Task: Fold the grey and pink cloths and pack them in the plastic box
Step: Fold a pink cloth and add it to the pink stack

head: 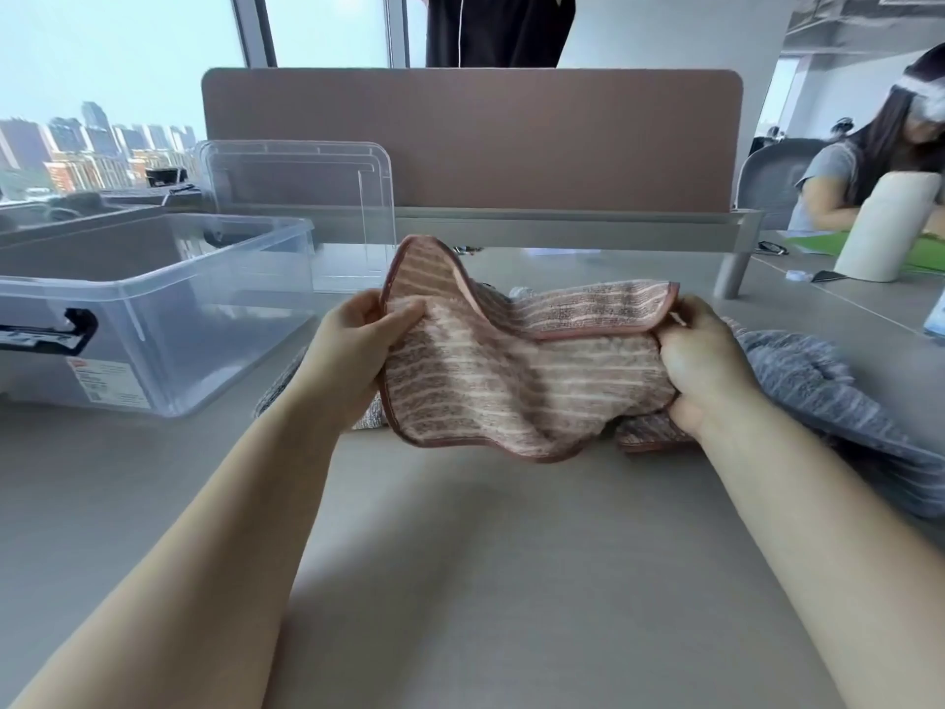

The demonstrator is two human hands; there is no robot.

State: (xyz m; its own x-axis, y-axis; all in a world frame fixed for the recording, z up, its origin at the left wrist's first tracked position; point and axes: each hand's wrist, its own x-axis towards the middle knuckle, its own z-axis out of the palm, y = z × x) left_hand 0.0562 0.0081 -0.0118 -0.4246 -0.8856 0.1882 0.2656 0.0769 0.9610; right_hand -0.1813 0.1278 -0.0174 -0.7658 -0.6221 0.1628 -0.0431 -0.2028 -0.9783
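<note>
- The left hand (358,345) pinches the pink cloth's (521,381) left edge.
- The right hand (708,365) grips its right edge.
- The grey cloth (818,386) lies right, the plastic box (204,324) left.

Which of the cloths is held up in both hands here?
The pink striped cloth, gripped at its ends by the left hand and right hand; the grey cloth lies on the table at the right.
</note>
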